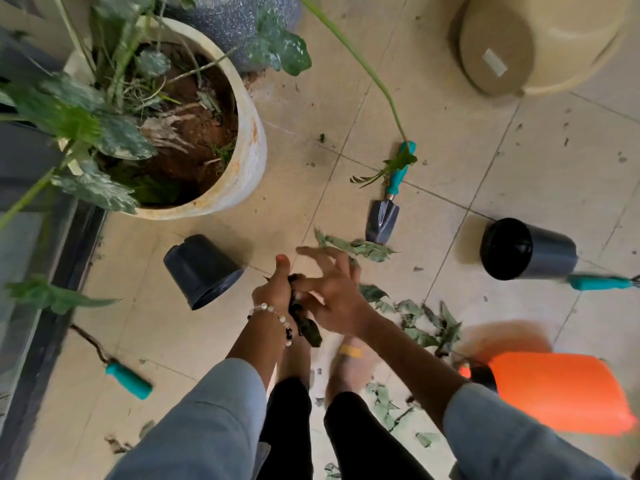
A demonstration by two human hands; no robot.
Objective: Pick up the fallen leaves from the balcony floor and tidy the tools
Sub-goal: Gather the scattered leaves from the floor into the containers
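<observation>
Bunch of dark leaves [304, 323] gripped in left hand [273, 289], fist closed round it, mid-floor above the bare feet. Right hand [332, 299] touches the bunch, fingers spread and loose. More fallen leaves [426, 327] lie scattered on the tiled floor [519, 168] just right of the hands. Trowel [388, 202] lies beyond; 2 black pots [201, 271] [519, 249] tipped over either side.
</observation>
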